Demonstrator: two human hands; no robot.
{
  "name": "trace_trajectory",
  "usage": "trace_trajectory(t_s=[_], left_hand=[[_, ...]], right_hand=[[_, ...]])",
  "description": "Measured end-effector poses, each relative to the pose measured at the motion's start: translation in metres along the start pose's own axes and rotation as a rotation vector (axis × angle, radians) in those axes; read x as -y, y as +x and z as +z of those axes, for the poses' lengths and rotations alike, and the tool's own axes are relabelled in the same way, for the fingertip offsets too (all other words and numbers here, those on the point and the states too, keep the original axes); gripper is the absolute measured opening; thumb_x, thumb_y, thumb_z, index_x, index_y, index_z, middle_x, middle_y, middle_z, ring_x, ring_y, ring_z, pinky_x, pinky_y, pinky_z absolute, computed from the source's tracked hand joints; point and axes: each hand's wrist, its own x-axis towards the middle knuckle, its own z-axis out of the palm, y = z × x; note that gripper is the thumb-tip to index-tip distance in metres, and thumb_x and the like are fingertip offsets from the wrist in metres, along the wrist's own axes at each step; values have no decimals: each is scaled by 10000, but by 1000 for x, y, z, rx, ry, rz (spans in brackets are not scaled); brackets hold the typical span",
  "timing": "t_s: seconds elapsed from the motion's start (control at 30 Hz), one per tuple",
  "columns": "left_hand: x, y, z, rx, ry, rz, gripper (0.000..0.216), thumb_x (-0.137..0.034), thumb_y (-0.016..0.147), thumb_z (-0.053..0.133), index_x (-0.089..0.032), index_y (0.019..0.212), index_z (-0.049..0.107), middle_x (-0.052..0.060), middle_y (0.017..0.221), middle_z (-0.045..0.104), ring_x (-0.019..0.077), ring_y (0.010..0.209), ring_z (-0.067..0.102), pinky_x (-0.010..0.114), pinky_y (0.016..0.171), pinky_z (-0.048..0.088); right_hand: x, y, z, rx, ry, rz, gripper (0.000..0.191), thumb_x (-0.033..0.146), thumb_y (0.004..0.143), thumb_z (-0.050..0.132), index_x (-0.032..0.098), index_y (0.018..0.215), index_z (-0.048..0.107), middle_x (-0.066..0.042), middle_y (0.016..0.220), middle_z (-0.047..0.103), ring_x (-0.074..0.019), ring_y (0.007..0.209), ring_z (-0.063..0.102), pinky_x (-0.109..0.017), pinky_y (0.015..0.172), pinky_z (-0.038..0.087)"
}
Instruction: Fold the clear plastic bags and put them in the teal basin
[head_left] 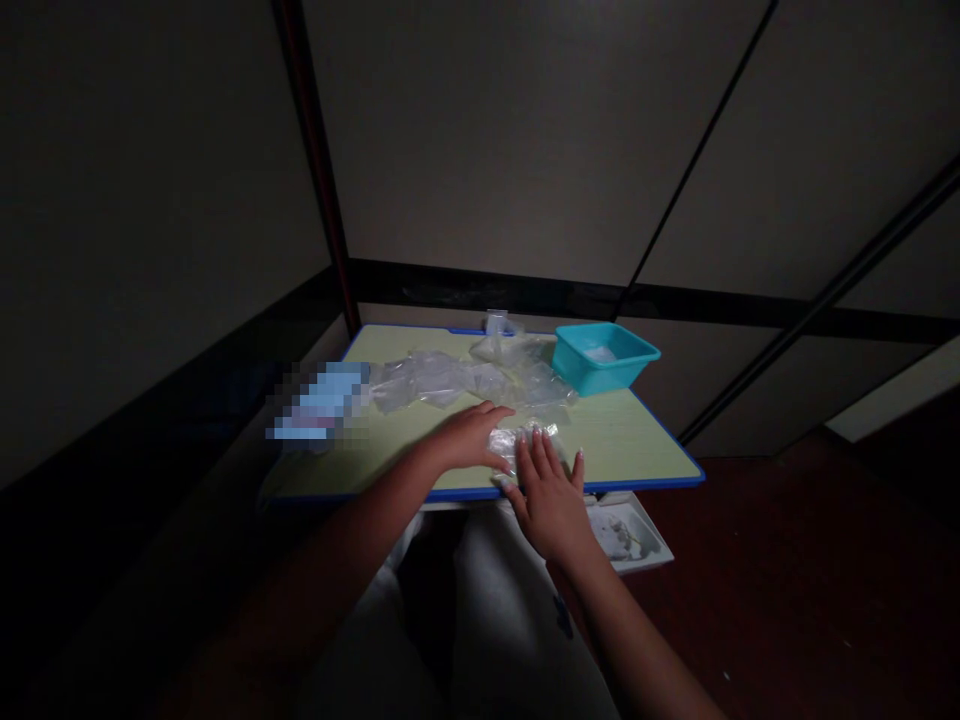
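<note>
A small clear plastic bag (504, 440) lies near the front edge of the table. My right hand (550, 492) rests flat on it, fingers spread. At the bag's left side is my left hand (474, 436), its thumb and fingers apart around the bag's edge; its palm faces the bag and the fingers seem to touch it. More clear plastic bags (435, 378) lie loosely across the middle and back of the table, beyond both hands.
The yellow table (637, 445) has a blue rim. A turquoise basin (606, 375) with something pale inside stands at the back right. A blurred-out bluish item (322, 400) lies on the left. Below the right front edge juts an open white drawer (637, 550). Wall panels rise behind.
</note>
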Motion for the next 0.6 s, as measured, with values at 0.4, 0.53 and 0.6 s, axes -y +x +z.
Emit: trace_trajectory(t_s=[0.4, 0.53, 0.6], left_hand=[[-20, -69, -7, 23, 87, 133, 372, -411, 903, 471, -279, 1246, 529, 25, 1362, 498, 186, 1297, 389, 419, 1120, 153], [-20, -74, -5, 89, 66, 98, 409, -435, 883, 494, -311, 1273, 507, 23, 1404, 446, 201, 1308, 378, 422, 1102, 211], [-21, -74, -5, 89, 78, 89, 382, -447, 871, 510, -315, 1227, 552, 23, 1405, 445, 219, 1312, 371, 425, 1094, 231]], right_hand=[[-1, 2, 3, 85, -11, 45, 746, 587, 897, 273, 87, 1450, 225, -217, 1490, 174, -327, 1384, 126, -567, 1071, 34], [-1, 2, -3, 100, 39, 60, 670, 538, 925, 232, 130, 1456, 213, -171, 1503, 157, -305, 1391, 113, -610, 1053, -7], [2, 3, -10, 77, 73, 32, 592, 489, 947, 200, 187, 1456, 218, -114, 1511, 154, -275, 1397, 105, -631, 1033, -74]])
